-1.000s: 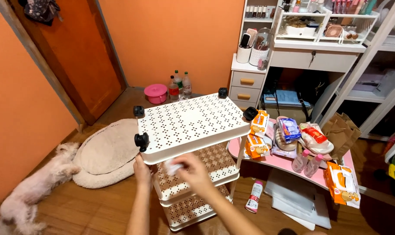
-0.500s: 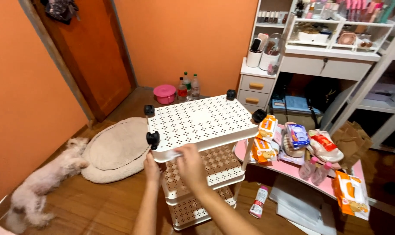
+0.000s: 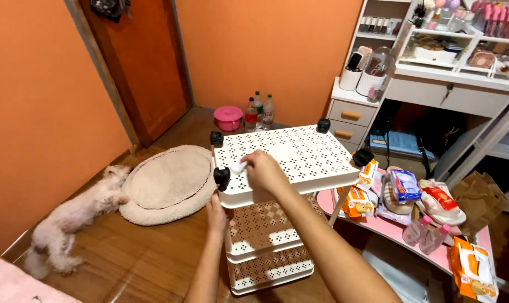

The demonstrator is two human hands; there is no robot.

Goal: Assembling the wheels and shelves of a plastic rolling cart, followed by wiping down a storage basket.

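Right hand [image 3: 264, 171] with white wipe [image 3: 238, 167] on cart top [image 3: 299, 157]

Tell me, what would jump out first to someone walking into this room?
Probably the white perforated rolling cart turned upside down in the middle, its black wheels pointing up. The right hand presses a small white wad onto its top, while the left hand steadies the near edge. On the left, a pale fluffy dog lies beside a round cream pet bed.
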